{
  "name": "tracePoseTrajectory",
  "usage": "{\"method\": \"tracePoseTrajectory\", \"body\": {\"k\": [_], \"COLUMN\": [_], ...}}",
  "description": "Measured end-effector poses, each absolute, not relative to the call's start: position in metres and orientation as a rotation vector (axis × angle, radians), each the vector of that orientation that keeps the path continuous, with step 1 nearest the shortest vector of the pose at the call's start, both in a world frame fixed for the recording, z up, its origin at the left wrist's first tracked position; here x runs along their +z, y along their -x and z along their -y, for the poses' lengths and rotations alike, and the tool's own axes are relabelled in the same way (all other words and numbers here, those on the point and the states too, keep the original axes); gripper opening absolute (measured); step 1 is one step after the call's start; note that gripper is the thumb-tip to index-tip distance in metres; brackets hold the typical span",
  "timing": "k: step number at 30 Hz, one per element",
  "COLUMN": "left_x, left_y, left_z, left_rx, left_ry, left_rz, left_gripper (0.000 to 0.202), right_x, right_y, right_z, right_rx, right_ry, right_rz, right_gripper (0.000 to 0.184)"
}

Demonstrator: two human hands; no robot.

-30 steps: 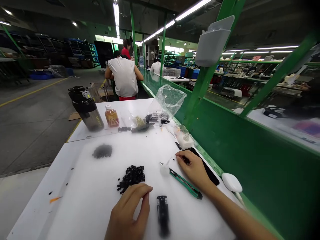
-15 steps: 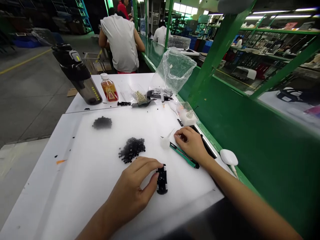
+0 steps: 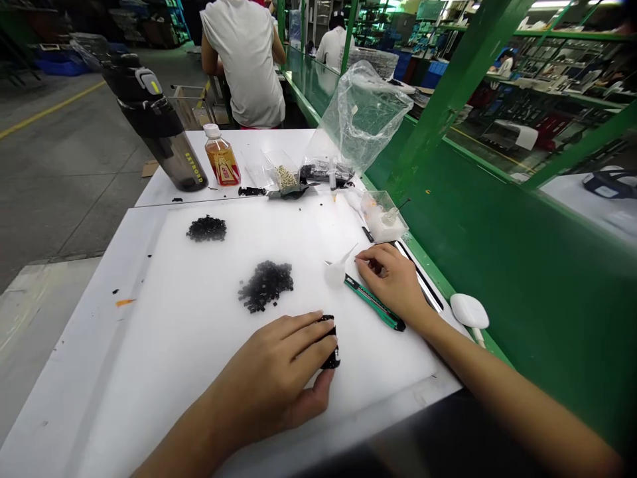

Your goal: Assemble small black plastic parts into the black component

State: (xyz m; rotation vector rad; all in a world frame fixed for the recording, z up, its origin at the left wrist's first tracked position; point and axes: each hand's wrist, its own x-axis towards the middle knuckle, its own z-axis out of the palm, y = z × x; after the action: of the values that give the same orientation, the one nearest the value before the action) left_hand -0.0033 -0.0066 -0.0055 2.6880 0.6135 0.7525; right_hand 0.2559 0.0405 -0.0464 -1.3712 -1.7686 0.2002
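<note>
My left hand lies over a small black oblong plastic part, with fingers across its top and the thumb at its near end. The fingers cover much of that part. To the right, my right hand rests on the table with thumb and forefinger pinched; whatever is between the fingertips is too small to make out. Just left of them is a small white blob-like piece with a thin pointed spike. A green and black utility knife lies below the right hand. Ahead of the left hand is a pile of tiny black pieces.
A second black pile lies farther back. Behind stand a dark water bottle, a drink bottle, a bag of beads and a big clear bag. A clear box and a green rail border the right.
My left hand has turned from pinching the black part's upper side to spanning it, fingers on top and thumb at the near end. My right hand stays pinched near the knife. The view has shifted slightly.
</note>
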Motion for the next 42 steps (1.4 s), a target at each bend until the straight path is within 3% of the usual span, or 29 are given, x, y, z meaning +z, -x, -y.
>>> {"method": "tracePoseTrajectory", "body": {"k": [18, 26, 31, 42], "left_x": [-0.002, -0.002, -0.004, -0.016], "left_y": [0.0, 0.003, 0.006, -0.007], "left_z": [0.007, 0.009, 0.011, 0.019], "left_rx": [0.896, 0.41, 0.32, 0.465], "left_ry": [-2.461, -2.406, -2.391, -2.443], "left_rz": [-0.743, -0.835, -0.864, -0.939], "left_gripper": [0.025, 0.062, 0.074, 0.068], "right_x": [-0.045, -0.045, -0.043, -0.043], "right_y": [-0.258, -0.258, -0.258, -0.257], "right_z": [-0.04, -0.04, -0.04, -0.041], "right_rx": [0.214, 0.214, 0.214, 0.207], "right_ry": [1.388, 1.386, 1.385, 1.395], "right_rz": [1.791, 1.797, 1.8, 1.792], "right_gripper": [0.017, 0.017, 0.016, 0.016]}}
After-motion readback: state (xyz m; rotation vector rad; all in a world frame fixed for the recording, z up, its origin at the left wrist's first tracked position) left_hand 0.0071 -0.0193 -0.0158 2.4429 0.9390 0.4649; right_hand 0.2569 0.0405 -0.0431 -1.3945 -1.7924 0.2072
